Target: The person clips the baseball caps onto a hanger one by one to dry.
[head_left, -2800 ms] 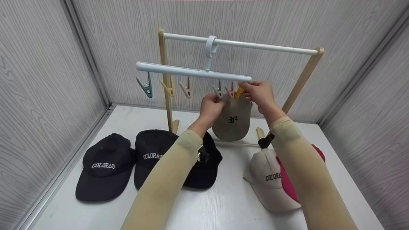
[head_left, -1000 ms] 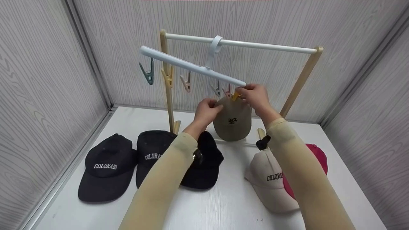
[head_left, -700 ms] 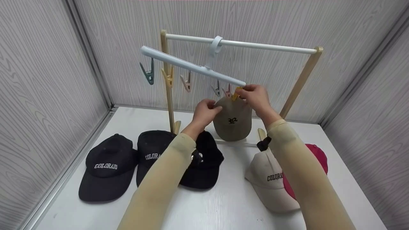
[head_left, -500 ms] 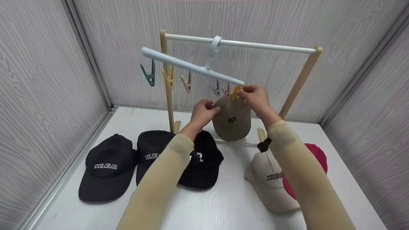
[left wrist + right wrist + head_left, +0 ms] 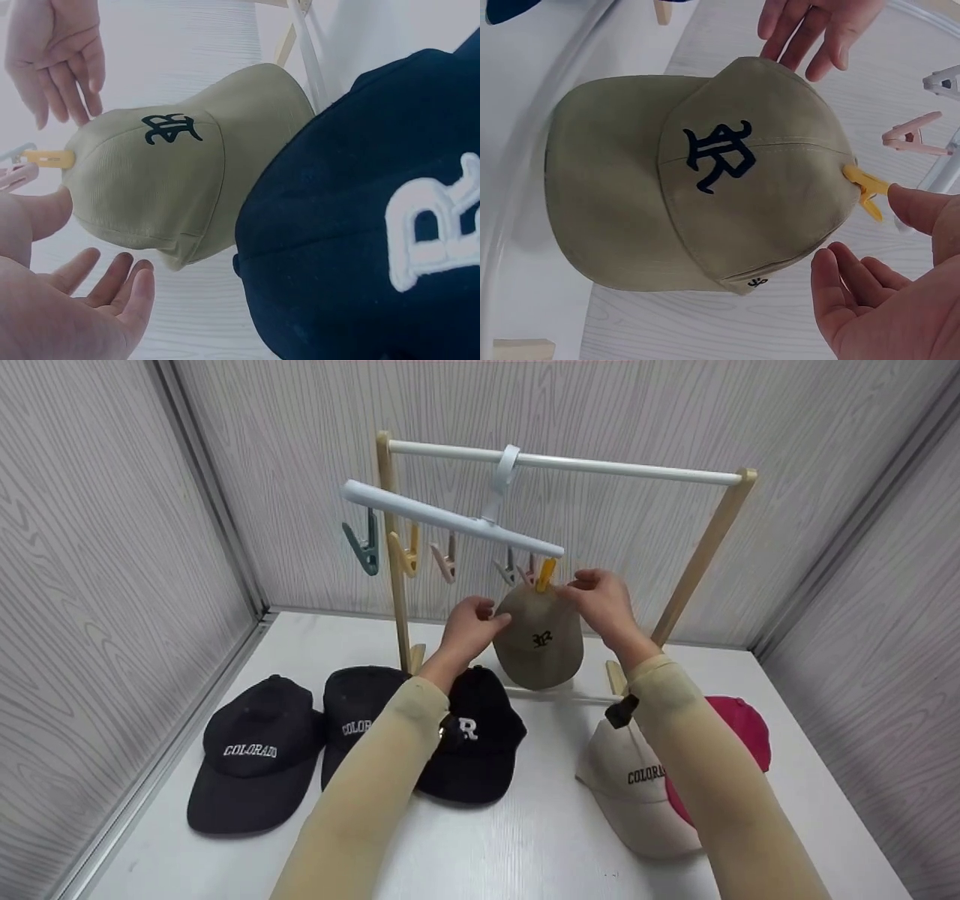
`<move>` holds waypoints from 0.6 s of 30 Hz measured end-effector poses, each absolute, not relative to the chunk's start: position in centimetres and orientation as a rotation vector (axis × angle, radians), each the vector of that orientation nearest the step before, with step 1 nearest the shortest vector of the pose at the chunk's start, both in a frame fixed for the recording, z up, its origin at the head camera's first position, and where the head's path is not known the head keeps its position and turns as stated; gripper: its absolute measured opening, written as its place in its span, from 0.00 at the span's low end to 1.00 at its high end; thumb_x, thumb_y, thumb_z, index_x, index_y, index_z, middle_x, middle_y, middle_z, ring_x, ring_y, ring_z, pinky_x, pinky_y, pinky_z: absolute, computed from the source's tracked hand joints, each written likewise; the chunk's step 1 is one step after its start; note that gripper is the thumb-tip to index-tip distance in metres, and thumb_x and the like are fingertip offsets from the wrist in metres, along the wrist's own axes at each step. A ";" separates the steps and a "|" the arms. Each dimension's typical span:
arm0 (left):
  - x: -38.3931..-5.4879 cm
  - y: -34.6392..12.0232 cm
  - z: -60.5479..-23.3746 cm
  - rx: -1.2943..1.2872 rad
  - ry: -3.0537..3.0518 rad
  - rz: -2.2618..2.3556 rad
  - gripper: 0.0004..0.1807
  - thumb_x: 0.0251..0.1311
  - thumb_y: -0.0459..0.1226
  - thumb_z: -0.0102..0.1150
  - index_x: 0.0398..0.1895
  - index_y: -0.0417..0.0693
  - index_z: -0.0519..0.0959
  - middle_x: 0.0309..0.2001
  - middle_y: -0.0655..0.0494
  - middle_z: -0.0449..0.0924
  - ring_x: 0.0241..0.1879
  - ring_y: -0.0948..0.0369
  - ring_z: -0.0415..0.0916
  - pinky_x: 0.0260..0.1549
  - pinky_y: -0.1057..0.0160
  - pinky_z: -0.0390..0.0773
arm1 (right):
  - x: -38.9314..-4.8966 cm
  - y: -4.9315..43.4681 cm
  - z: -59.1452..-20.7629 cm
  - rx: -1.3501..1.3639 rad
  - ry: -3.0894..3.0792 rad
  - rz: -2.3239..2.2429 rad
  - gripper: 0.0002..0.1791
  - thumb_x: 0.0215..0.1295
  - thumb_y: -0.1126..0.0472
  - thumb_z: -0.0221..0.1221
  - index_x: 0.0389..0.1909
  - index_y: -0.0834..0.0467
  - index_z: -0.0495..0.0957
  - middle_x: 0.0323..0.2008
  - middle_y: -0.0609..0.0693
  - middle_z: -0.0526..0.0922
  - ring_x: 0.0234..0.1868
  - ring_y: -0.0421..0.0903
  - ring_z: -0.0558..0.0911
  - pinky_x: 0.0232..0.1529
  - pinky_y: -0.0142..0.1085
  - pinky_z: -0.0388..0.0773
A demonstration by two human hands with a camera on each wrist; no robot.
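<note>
Pale wood-grain walls [image 5: 622,405] enclose a white table [image 5: 510,855], where a rack [image 5: 709,547] of wooden legs and white bars stands. Light-blue and tilted, a hanger [image 5: 427,512] hooks over the top bar, its end on the person's right dipping. To the left lie a navy cap [image 5: 251,795], a half-hidden dark cap [image 5: 364,694] and a black cap [image 5: 472,772]; to the right, a beige cap [image 5: 611,750] and a red cap [image 5: 750,727].

Below the hanger's low end hangs a khaki cap [image 5: 536,664], brim down. Left hand [image 5: 469,630] and right hand [image 5: 604,604] flank its crown, fingers and thumbs apart, clamped on nothing; whether fingertips brush the cloth, I cannot tell. An orange clip [image 5: 545,576] pinches the crown's top.

The khaki cap should handle as light and not fragile, the crown soft and easily dented, the brim stiffer; the crown's sides near the clip look the best hold.

Only the right wrist view shows a small dark mark [image 5: 757,283] near the cap's side edge; only the head view shows the hanger's whole tilt.
</note>
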State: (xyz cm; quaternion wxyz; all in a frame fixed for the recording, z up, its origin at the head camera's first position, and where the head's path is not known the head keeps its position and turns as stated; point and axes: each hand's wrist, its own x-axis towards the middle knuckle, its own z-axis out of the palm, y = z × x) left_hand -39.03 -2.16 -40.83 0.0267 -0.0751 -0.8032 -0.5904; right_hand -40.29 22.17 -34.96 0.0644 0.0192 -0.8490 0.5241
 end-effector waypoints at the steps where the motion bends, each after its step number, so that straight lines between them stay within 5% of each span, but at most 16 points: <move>1: -39.0 -2.3 -40.9 -0.233 -2.480 -1.820 0.30 0.79 0.43 0.67 0.76 0.36 0.74 0.71 0.39 0.78 0.71 0.46 0.76 0.68 0.50 0.77 | -40.2 22.2 -35.1 0.056 -2.562 1.586 0.35 0.78 0.53 0.69 0.77 0.67 0.72 0.69 0.63 0.82 0.70 0.57 0.81 0.71 0.50 0.78; 18: -38.2 -5.0 -42.5 -0.276 -2.471 -1.780 0.24 0.79 0.40 0.68 0.68 0.34 0.79 0.62 0.39 0.84 0.61 0.47 0.81 0.62 0.48 0.80 | -39.0 23.0 -39.8 0.044 -2.559 1.712 0.36 0.78 0.53 0.69 0.77 0.68 0.71 0.68 0.64 0.81 0.68 0.57 0.81 0.67 0.47 0.81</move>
